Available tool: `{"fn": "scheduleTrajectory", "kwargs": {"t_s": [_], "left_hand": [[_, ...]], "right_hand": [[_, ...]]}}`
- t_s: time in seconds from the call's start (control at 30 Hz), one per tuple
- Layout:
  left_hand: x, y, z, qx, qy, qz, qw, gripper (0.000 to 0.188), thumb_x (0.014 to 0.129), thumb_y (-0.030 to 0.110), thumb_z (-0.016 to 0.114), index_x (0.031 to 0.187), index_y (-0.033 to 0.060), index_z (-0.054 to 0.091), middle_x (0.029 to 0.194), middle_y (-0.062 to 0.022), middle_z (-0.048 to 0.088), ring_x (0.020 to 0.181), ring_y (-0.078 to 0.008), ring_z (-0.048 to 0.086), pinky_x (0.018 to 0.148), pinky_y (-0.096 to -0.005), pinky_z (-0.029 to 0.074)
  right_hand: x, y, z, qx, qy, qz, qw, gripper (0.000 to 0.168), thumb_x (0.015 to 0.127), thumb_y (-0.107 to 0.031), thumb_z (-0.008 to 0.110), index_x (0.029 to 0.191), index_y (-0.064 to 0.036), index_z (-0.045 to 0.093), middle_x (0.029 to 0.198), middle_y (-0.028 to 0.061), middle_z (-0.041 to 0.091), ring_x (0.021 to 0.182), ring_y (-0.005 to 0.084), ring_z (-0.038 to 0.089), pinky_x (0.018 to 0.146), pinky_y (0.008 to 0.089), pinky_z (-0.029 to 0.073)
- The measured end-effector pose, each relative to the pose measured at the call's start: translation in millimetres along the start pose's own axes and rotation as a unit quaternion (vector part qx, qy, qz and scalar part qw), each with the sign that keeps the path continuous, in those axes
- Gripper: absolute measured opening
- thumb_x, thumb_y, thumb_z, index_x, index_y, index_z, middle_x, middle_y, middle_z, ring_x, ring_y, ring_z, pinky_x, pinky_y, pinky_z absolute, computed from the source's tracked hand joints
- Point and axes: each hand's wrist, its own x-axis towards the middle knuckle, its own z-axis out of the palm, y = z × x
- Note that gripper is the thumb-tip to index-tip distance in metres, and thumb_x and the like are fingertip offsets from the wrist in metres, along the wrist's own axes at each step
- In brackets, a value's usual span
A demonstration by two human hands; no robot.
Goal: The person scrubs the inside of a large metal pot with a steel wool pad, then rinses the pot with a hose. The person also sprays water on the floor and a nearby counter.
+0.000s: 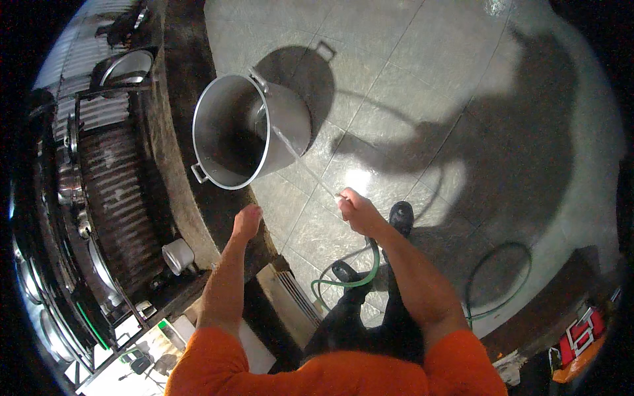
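Note:
My right hand [357, 212] grips the end of a green garden hose [369, 277], and a thin jet of water leaves it towards the upper left. The jet reaches a large metal stockpot [292, 119], whose wide mouth faces me and whose two side handles show. Inside, the pot looks dark, with a bright spot deep within. My left hand [247, 222], just below the pot's rim and not touching it, looks closed; whether it holds anything small cannot be seen.
Wet grey floor tiles [396, 94] spread under the pot and my shoes. At left stands a dark rack [114, 178] with metal ware and a white jug [178, 256]. Stacked panels [290, 302] lie near my legs. A hose loop [500, 307] rests at right by a red packet [580, 336].

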Motion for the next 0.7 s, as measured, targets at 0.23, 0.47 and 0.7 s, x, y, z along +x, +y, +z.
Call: {"fn": "scheduleTrajectory", "kwargs": {"t_s": [0.23,0.47,0.7], "left_hand": [[103.9,46.0,-75.7,-0.218,0.064,-0.056,0.972,0.03,0.09,0.029,0.046,0.103,0.0066,0.062,0.098,-0.0181,0.063,0.096,-0.0351,0.06,0.081,-0.0403,0.047],[220.0,20.9,-78.5,-0.159,0.179,-0.067,0.969,0.038,0.092,0.035,0.039,0.11,0.0091,0.059,0.107,-0.0209,0.061,0.104,-0.0374,0.057,0.086,-0.0425,0.045],[187.7,111.5,-75.2,-0.193,0.134,-0.19,0.953,0.041,0.093,0.039,0.031,0.108,0.0102,0.055,0.107,-0.0232,0.06,0.102,-0.0408,0.055,0.087,-0.0508,0.043]], "right_hand": [[-4.8,-9.6,-7.0,0.027,0.019,0.038,0.999,0.029,0.095,-0.034,0.045,0.098,-0.005,0.05,0.062,0.0055,0.052,0.056,0.0143,0.051,0.054,0.0322,0.043],[-5.3,-23.3,-3.7,0.013,0.003,0.015,1.0,0.026,0.095,-0.03,0.046,0.097,-0.005,0.052,0.062,0.0046,0.051,0.057,0.0133,0.048,0.054,0.0306,0.041],[-5.0,-27.7,-22.5,-0.022,0.025,0.014,0.999,0.027,0.095,-0.03,0.046,0.104,-0.005,0.051,0.067,0.0145,0.056,0.059,0.0242,0.056,0.057,0.0378,0.044]]}}
